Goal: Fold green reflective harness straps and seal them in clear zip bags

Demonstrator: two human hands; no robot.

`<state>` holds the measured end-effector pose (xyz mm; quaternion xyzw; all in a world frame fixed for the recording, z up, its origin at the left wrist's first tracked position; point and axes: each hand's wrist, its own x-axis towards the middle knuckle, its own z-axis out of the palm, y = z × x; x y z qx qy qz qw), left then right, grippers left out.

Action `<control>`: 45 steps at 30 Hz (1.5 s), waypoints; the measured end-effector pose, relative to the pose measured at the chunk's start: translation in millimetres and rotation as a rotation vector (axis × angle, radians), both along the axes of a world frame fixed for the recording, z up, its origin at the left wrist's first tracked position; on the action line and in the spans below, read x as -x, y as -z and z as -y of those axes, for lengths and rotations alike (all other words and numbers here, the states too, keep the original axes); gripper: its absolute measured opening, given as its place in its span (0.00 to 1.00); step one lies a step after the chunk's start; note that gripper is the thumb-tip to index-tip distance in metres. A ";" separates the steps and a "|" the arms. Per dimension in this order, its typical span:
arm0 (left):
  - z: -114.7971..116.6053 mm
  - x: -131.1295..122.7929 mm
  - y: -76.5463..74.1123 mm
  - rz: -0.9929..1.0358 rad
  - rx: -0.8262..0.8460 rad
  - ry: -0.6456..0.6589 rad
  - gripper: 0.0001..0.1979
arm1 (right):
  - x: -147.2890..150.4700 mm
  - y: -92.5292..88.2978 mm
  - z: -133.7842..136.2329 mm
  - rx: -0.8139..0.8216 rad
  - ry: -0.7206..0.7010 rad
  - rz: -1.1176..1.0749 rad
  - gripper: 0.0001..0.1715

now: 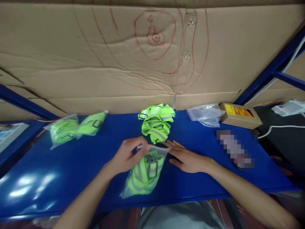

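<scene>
A clear zip bag (144,175) with a folded neon-green reflective strap and a dark buckle inside lies tilted at the table's front. My left hand (131,154) pinches the bag's top edge between thumb and fingers. At the bag's upper right corner is my right hand (187,156), palm down, fingers stretched out; whether its fingertips touch the bag is unclear. Just beyond both hands sits a loose heap of neon-green reflective straps (157,122) with grey stripes, close to my right fingertips.
Two bagged green straps (64,130) lie at the back left of the blue table (95,178). Empty clear bags (205,114) and a cardboard box (240,115) stand back right, near a blurred-out oblong object (234,149). A cardboard wall (107,79) rises behind.
</scene>
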<state>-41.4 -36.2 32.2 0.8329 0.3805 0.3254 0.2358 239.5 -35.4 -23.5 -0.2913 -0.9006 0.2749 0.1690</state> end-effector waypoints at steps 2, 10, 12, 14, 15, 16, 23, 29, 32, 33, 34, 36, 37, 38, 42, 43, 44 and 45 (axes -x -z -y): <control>7.3 -8.8 -0.3 0.046 0.102 0.080 0.09 | -3.8 -4.9 -3.7 0.111 -0.017 -0.084 0.22; 9.2 -31.6 22.1 0.003 0.603 0.179 0.17 | -3.5 -31.4 9.7 0.611 0.007 -0.277 0.21; 4.5 -34.1 29.6 0.005 0.635 0.138 0.19 | -2.7 -23.4 9.1 0.679 0.097 -0.211 0.21; -0.1 -34.2 34.2 0.016 0.640 0.105 0.20 | -3.5 -14.0 5.3 0.798 0.131 -0.171 0.23; -2.0 -33.7 35.2 0.020 0.634 0.093 0.20 | -4.3 -10.1 3.0 0.839 0.123 -0.157 0.24; -3.4 -33.1 35.5 0.019 0.620 0.087 0.20 | -5.1 -7.3 1.1 0.856 0.109 -0.146 0.24; 9.6 -31.0 17.4 0.045 0.045 -0.065 0.05 | -4.5 -10.6 0.0 1.003 0.155 -0.271 0.29; 26.6 -39.4 13.7 -0.013 0.032 0.010 0.16 | -2.9 -11.1 -1.5 1.069 0.218 -0.344 0.30; 23.4 -45.7 23.2 -0.078 0.311 0.046 0.21 | -2.6 -7.7 -2.6 1.123 0.195 -0.346 0.29; 21.4 -46.6 25.7 -0.075 0.360 0.045 0.21 | -2.7 -6.5 -3.1 1.164 0.168 -0.343 0.28; 19.6 -46.7 27.3 -0.068 0.387 0.048 0.21 | -3.0 -5.5 -3.5 1.209 0.138 -0.340 0.28; 17.0 -45.2 28.0 -0.060 0.394 0.076 0.20 | -3.7 -4.1 -4.4 1.283 0.095 -0.328 0.27; 16.6 -44.0 27.6 -0.061 0.382 0.090 0.19 | -4.1 -3.6 -4.9 1.296 0.087 -0.324 0.27; 16.7 -42.8 26.9 -0.063 0.366 0.101 0.19 | -4.6 -3.3 -5.2 1.297 0.083 -0.319 0.26; 19.6 -41.0 25.8 -0.082 0.351 0.134 0.18 | -5.9 -2.0 -5.2 1.261 0.056 -0.274 0.26; 20.3 -41.3 25.8 -0.084 0.360 0.141 0.17 | -6.0 -1.5 -4.5 1.257 0.044 -0.255 0.27; 20.8 -41.8 25.7 -0.083 0.374 0.153 0.17 | -5.7 -0.8 -3.5 1.252 0.034 -0.236 0.28; 21.1 -42.3 25.6 -0.081 0.391 0.169 0.17 | -5.2 -0.1 -2.0 1.245 0.026 -0.219 0.28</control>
